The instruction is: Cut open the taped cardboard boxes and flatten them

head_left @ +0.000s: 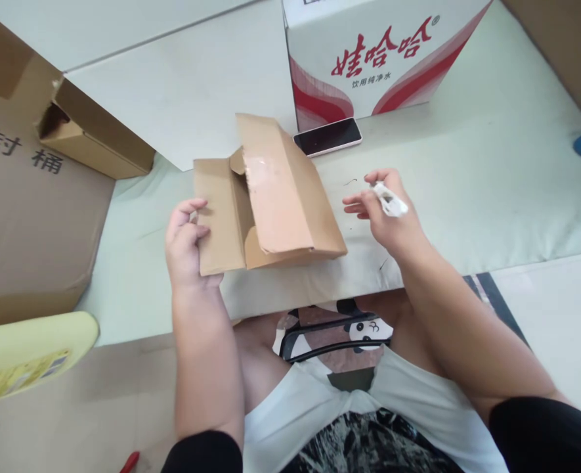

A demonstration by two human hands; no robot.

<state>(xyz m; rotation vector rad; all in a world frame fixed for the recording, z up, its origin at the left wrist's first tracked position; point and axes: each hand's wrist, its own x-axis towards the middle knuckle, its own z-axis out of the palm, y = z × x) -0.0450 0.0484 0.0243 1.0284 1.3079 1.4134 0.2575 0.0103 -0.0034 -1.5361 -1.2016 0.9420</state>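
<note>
My left hand [186, 240] grips the left flap of a brown cardboard box [283, 197], with the thumb and fingers on the flap's outer edge. The box lies tilted on the covered surface, and a dark gap shows between its flap and its raised panel. To the right of the box, my right hand [386, 210] is held apart from it, fingers partly bent. A small white object with an opening in it [391, 200] is held against the thumb side of that hand; I cannot make out its kind.
Behind the box lies a phone [328, 136] against a white-and-red printed carton [373, 66]. A small open cardboard box [100, 144] and a large carton [29, 217] stand left. A pale yellow object [34, 351] juts in at lower left. Pale green cloth [497, 164] covers the surface.
</note>
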